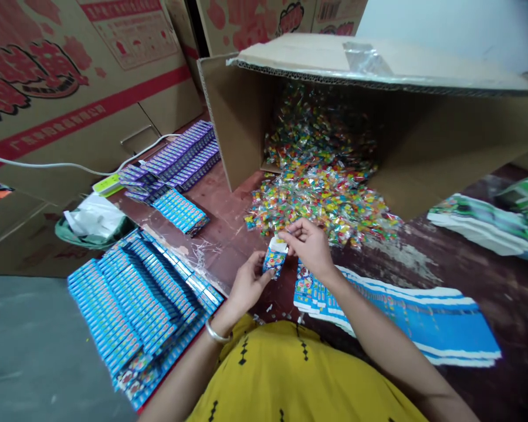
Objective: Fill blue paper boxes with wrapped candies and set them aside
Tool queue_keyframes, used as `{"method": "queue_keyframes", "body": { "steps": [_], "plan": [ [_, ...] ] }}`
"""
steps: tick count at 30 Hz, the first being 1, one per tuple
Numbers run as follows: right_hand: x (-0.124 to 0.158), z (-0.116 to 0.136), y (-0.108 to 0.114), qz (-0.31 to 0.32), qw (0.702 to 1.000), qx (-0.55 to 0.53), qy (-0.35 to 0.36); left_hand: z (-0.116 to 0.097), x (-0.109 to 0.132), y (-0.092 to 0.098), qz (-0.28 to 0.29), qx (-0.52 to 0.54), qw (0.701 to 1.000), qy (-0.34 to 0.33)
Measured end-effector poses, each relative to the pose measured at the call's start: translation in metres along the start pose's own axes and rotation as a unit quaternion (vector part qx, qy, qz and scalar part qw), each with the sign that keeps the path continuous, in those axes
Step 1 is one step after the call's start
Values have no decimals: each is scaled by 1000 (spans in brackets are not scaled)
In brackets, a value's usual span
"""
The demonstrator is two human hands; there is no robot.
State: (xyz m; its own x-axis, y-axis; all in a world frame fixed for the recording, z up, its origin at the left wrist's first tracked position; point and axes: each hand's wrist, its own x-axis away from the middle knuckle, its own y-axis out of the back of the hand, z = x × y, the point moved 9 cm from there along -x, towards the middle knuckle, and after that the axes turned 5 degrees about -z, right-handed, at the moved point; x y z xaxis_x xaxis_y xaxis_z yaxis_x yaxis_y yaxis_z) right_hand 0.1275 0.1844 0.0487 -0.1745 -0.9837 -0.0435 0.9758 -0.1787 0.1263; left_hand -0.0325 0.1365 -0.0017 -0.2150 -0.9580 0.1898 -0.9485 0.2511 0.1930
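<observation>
Table (229, 214): 1, dark red and worn; the white scraps along its near edge could be swept onto the floor by a sleeve or arm.
Open carton (444, 135): 1, lying on its side, mouth toward the person; a bump could shift it and loosen its contents.
Candy heap (317, 202): 1, spreading out of the mouth; a careless push could scatter pieces, which are too many to count.
Box stack (114, 305): 1, blue, at the left; its stepped upper rows could topple if the left arm brushed them; boxes not countable exactly.
Flat blue packs (444, 322): 1 fanned row beside the right forearm, which could drag them apart; too many to count.
Purple boxes (189, 152): 1 group at the back; number unclear.
Blue block (180, 211): 1, beside them.
Left hand (249, 284): 1, fingers grasping the small box (275, 262); squeezing hard could crush it.
Right hand (310, 246): 1, fingers bent together at the box's top; cannot tell whether they grip anything.
White flap (278, 245): 1, raised; a rough tug could tear it.
Small box: 1, tilted, between both hands, just before the candy.
</observation>
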Motion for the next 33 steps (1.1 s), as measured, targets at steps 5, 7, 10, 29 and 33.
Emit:
{"method": "queue_keyframes", "body": {
  "steps": [5,7,10,29,33],
  "plan": [
    [8,9,-5,-31,984,146,99,-6,1,-2,-33,28,999,-26],
    [10,11,-6,-35,975,180,128,-5,1,-3,-43,47,997,-32],
    [12,12,-5,-36,965,212,150,-4,0,-6,-49,75,995,-34],
    [32,-17,-10,70,997,-20,33,-26,-2,4,-71,158,984,-36],
    [36,-24,-9,61,997,-19,37,-26,-6,-5,-27,156,987,-37]
  ]
}}
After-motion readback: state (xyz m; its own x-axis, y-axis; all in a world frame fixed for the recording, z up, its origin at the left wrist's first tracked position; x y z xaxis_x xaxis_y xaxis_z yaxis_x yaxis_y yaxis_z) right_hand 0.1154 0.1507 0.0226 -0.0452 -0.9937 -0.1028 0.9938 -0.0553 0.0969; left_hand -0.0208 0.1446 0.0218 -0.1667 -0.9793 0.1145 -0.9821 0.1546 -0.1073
